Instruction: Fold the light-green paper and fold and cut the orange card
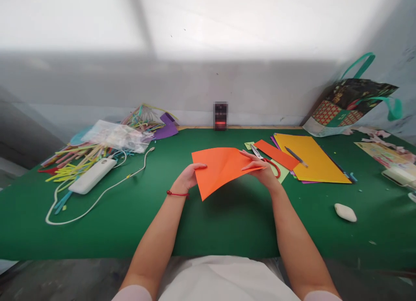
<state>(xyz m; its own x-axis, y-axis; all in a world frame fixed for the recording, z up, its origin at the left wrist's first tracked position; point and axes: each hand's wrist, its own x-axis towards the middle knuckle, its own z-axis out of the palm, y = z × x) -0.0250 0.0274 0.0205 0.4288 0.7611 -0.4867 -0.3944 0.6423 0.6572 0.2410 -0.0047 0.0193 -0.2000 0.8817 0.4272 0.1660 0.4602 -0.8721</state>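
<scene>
An orange sheet of paper (219,168) is held up over the green table, slightly bent, its near left corner pointing down. My left hand (190,177) pinches its left edge, thumb on top and the other fingers hidden beneath. At the right end, my right hand (260,171) grips the sheet with fingers lying over its face. Just beyond that hand lie scissors (257,152) with red handles, partly covered by the hand. Close by are an orange paper strip (276,155) and a small light green piece of paper (284,173).
Yellow paper (320,162) with a pen (295,156) lies to the right, near a white case (345,212). At left, a white power bank (93,176) with a cable sits by paper strips (71,155) and a plastic bag (118,136). A patterned bag (341,106) stands back right.
</scene>
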